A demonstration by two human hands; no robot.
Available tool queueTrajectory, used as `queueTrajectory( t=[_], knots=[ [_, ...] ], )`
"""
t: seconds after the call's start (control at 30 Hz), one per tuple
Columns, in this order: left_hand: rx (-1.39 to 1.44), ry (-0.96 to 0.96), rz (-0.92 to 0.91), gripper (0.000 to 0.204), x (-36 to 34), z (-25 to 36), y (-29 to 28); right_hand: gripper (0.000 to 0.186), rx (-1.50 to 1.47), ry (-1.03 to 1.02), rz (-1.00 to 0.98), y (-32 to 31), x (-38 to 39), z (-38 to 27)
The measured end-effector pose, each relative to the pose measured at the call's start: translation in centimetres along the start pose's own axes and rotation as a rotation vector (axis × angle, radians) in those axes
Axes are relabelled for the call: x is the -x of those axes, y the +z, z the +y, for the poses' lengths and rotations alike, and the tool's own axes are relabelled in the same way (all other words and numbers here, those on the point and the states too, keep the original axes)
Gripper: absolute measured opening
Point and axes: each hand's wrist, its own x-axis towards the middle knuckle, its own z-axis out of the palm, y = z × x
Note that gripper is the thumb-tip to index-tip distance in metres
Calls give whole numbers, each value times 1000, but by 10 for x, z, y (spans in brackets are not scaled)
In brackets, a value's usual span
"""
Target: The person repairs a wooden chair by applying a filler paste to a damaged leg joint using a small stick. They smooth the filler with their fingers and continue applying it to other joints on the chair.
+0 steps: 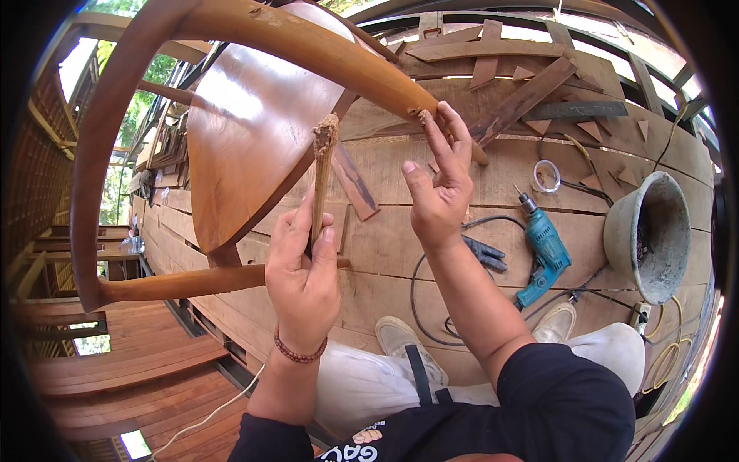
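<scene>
In the head view my left hand (302, 281) is closed around a thin wooden stick (322, 181) held upright, with a lump of brown paste (325, 131) on its top end. My right hand (440, 185) has its fingers apart, fingertips at a brown patch of paste near the end of the chair's upper wooden rail (346, 65). The tilted wooden chair, with its glossy curved seat (246, 138), fills the upper left. Its lower rail (177, 285) runs behind my left hand.
Right of my hands lie a teal drill (546, 242), a dark glove (481, 254), coiled cords, a small clear cup (546, 176) and a grey bucket (650, 192). Wood offcuts (531, 92) lie on the plank deck (385, 254) at the back. My feet and legs are below.
</scene>
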Motion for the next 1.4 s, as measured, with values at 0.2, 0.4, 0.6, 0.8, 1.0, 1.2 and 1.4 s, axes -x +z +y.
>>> queueTrajectory(
  t=[0.2, 0.4, 0.6, 0.8, 1.0, 1.2, 1.4],
  knots=[
    [-33, -14, -23, 46, 1, 0, -1, 61, 331, -113, -3, 2, -1, 0],
    [11, -45, -14, 43, 2, -3, -1, 62, 810, -251, -31, 9, -1, -14],
    [21, -69, -13, 41, 2, 1, -1, 56, 915, -267, -66, 11, -8, -32],
    [-22, -20, -23, 40, 2, 0, 2, 55, 876, -230, -83, 6, -6, -37],
    [19, -57, 5, 41, 2, 7, 3, 62, 657, -237, 43, 1, 1, -21],
    [47, -79, -2, 42, 3, 6, 2, 67, 817, -237, -2, 3, -1, -9],
    [49, -85, -1, 42, 6, 1, 1, 61, 897, -171, -45, 14, -1, -25]
  ],
)
